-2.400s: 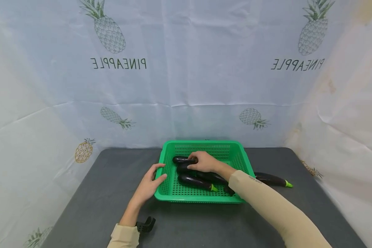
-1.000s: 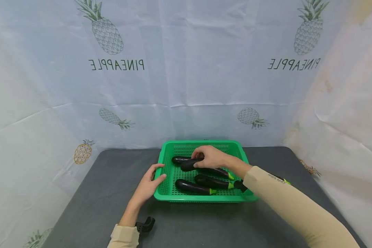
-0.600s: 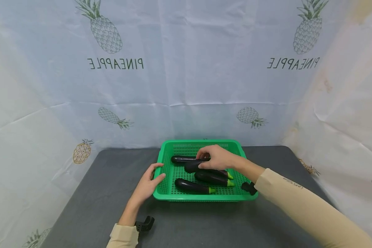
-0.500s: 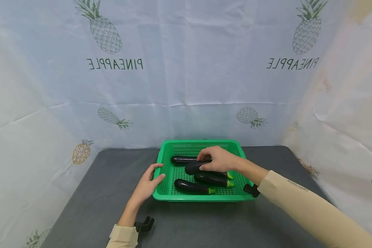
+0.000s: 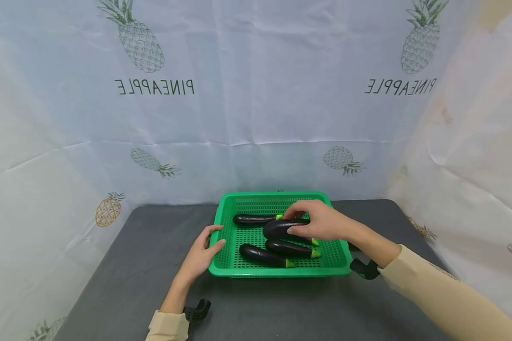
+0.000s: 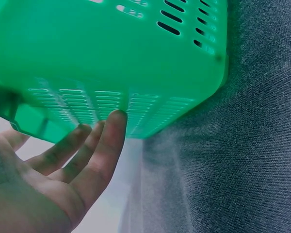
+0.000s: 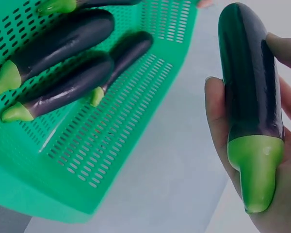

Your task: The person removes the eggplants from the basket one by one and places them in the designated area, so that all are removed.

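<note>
My right hand (image 5: 322, 220) grips a dark purple eggplant (image 5: 277, 228) above the right middle of the green basket (image 5: 281, 272). In the right wrist view that eggplant (image 7: 247, 87) lies between thumb and fingers, its green stem end towards the palm. Several more eggplants lie in the basket: one (image 5: 256, 219) at the back, one (image 5: 290, 248) in the middle and one (image 5: 262, 255) near the front. Another is partly hidden under the held one. My left hand (image 5: 200, 255) is at the basket's left rim. In the left wrist view its nearly straight fingers (image 6: 104, 150) lie along the outer wall.
The basket stands on a dark grey table (image 5: 162, 246), close to a pineapple-print cloth (image 5: 256, 94) behind it. Side cloths flank the table. A dark eggplant end (image 5: 352, 246) shows right of the basket, mostly covered by my right forearm. Black straps circle both wrists.
My right hand has taken an eggplant from the pile and carried it rightward over the basket. The eggplants below have spread apart. My left hand has stayed at the left rim.
</note>
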A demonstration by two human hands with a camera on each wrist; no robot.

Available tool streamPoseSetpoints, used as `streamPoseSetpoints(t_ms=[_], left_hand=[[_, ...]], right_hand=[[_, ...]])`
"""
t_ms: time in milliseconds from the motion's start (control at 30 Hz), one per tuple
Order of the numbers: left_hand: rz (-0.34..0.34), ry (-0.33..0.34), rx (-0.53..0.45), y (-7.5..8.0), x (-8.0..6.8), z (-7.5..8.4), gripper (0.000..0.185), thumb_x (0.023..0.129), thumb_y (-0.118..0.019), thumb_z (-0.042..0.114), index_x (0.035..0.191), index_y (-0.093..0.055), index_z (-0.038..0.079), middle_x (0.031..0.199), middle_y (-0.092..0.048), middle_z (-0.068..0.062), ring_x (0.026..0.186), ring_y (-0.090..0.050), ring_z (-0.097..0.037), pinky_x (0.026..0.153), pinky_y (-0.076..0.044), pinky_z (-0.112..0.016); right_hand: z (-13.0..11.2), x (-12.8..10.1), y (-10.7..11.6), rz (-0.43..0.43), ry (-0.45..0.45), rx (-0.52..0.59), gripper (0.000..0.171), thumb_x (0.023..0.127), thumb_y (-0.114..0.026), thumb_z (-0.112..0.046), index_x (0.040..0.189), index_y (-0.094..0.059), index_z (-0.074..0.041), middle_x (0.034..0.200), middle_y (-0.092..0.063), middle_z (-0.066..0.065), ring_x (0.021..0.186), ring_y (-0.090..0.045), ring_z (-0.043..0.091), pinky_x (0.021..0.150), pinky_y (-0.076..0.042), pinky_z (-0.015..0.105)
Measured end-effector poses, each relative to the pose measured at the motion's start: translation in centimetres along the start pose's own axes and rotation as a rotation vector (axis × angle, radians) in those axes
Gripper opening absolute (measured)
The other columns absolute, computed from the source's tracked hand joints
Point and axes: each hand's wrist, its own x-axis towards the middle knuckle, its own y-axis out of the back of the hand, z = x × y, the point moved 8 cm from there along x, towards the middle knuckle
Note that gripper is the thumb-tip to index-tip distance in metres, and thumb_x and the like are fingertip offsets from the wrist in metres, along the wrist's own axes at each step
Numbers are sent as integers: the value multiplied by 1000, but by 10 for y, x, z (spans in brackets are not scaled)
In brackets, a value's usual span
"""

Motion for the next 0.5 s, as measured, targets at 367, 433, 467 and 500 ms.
streamPoseSetpoints(t_ms=[367, 433, 467, 500], left_hand=[[4, 2, 9, 1, 0, -1, 47, 105, -61, 20, 149, -46, 14, 159, -36, -17, 146, -35, -39, 108, -39, -61], [4, 1, 12, 1, 0, 0, 47, 104, -61, 20, 149, -46, 13, 160, -35, -17, 148, -33, -39, 109, -37, -62], [4, 0, 12, 1, 0, 0, 47, 104, -61, 20, 149, -46, 13, 160, -35, -17, 148, -32, -39, 109, -37, -62], [3, 0, 12, 1, 0, 0, 47, 104, -61, 20, 149, -46, 13, 160, -34, -17, 148, -32, -38, 110, -37, -62]], right_hand=[[9, -36, 21, 97, -24, -6, 29, 96, -74, -30, 121, -70, -16, 114, -66, -5, 103, -62, 15, 81, -55, 33], [12, -41, 24, 113, -34, -4, 28, 96, -74, -29, 122, -70, -17, 114, -66, -7, 104, -61, 13, 80, -55, 33], [14, -44, 26, 123, -40, -5, 28, 96, -74, -29, 121, -70, -18, 114, -66, -8, 104, -61, 12, 80, -55, 33], [15, -47, 28, 133, -39, -2, 28, 96, -74, -29, 121, -70, -18, 114, -67, -8, 103, -61, 11, 79, -55, 33]])
